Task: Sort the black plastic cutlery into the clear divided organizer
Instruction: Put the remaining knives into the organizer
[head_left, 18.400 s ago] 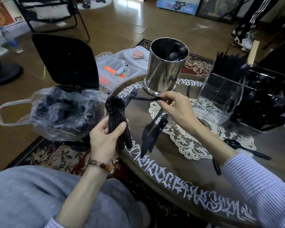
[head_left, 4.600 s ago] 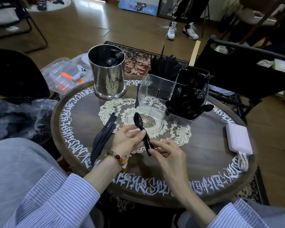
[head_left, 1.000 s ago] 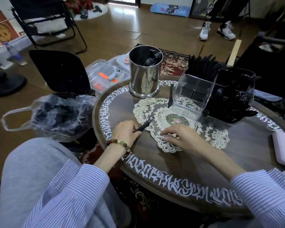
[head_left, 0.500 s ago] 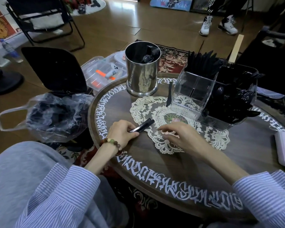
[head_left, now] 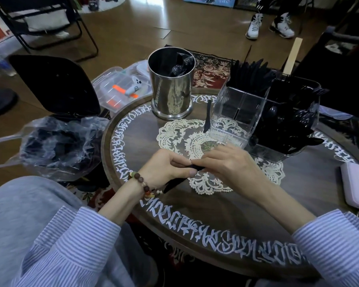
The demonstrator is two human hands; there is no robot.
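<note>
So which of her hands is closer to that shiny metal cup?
Left. The left hand lies almost straight in front of the metal cup; the right hand sits further right, nearer the clear organizer.

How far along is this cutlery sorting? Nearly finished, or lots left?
Mostly done, it seems. The clear organizer already holds dense black cutlery in its back and right compartments; the front-left one looks empty. In hand: the left hand and right hand both hold a black piece over the doily. Left: that piece, one lying beside the organizer, and whatever sits in the steel canister.
</note>
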